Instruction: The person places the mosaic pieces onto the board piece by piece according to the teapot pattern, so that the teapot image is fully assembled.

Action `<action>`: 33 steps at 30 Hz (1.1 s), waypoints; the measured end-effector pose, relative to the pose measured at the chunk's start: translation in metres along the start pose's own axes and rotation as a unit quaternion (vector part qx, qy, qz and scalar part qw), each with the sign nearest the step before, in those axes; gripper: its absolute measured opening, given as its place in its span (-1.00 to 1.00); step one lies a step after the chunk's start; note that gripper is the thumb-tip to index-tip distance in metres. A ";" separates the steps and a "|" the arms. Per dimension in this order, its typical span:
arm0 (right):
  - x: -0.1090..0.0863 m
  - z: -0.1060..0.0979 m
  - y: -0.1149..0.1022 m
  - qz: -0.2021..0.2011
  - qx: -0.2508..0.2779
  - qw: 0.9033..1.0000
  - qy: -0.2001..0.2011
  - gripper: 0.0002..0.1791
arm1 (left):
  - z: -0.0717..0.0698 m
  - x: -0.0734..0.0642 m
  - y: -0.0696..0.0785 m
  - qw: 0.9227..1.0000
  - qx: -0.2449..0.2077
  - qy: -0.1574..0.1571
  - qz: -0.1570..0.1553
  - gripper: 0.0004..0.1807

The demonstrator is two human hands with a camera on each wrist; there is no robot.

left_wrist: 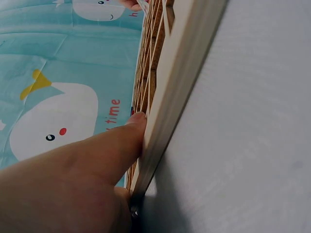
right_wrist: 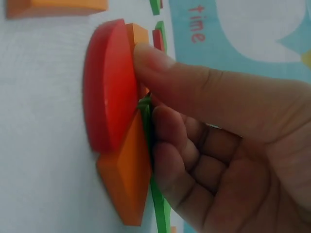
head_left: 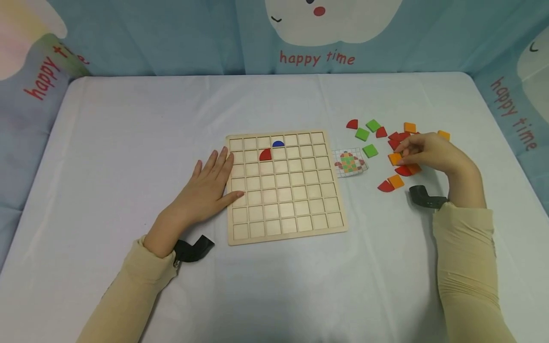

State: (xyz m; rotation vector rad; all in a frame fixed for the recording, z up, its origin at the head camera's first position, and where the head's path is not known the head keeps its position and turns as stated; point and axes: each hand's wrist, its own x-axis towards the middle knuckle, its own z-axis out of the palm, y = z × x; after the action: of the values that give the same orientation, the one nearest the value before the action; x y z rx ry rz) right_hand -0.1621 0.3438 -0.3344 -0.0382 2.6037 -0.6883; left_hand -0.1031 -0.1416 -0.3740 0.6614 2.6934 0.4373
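Head view has the wooden board (head_left: 286, 235) in the middle of the white table (head_left: 107, 295), seven rows of seven squares, with some squares near its left edge covered by the left hand (head_left: 206, 193). That hand lies flat with its fingers spread, gripping nothing, thumb on the board. Two pieces sit on the board toward the far side: one blue half-round (head_left: 278, 144) and one red quarter-round (head_left: 266, 155).

To the right, I count three green squares (head_left: 370, 151), five orange squares (head_left: 396, 181) and at least seven loose red pieces (head_left: 386, 186); the right hand (head_left: 437, 150) partly covers the heap, so there may be more. Its fingers are curled, the tips over an orange square; from here I can't tell whether they grasp it. Right wrist view shows the thumb close to orange and red pieces, but the fingertips' contact is hidden; green edges show behind.

One small printed card (head_left: 350, 162) lies against the board's right side; whether its edge runs underneath is unclear. Two tan sleeves (head_left: 467, 267) are cut off at the near side, and the far curtain (head_left: 193, 38) runs out of sight.
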 end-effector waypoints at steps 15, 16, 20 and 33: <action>-0.001 0.001 -0.001 -0.010 -0.003 1.000 0.005 -0.74 | -0.001 0.000 0.001 1.000 -0.002 0.000 0.002 -0.07; -0.001 0.001 -0.001 -0.011 -0.005 1.000 0.005 -0.74 | -0.001 0.000 0.001 1.000 -0.002 0.000 0.002 -0.07; 0.000 0.001 -0.003 -0.015 -0.019 1.000 0.005 -0.76 | -0.001 -0.001 0.001 1.000 -0.001 -0.001 0.002 -0.07; 0.001 0.004 -0.011 0.000 -0.036 0.999 -0.002 -0.72 | -0.001 0.000 0.001 1.000 -0.001 -0.004 0.001 -0.08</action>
State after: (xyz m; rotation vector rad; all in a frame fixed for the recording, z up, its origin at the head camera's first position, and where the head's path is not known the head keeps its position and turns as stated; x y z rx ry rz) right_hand -0.1619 0.3319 -0.3322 -0.0606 2.6244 -0.5926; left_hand -0.1033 -0.1412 -0.3731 0.6653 2.6853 0.4365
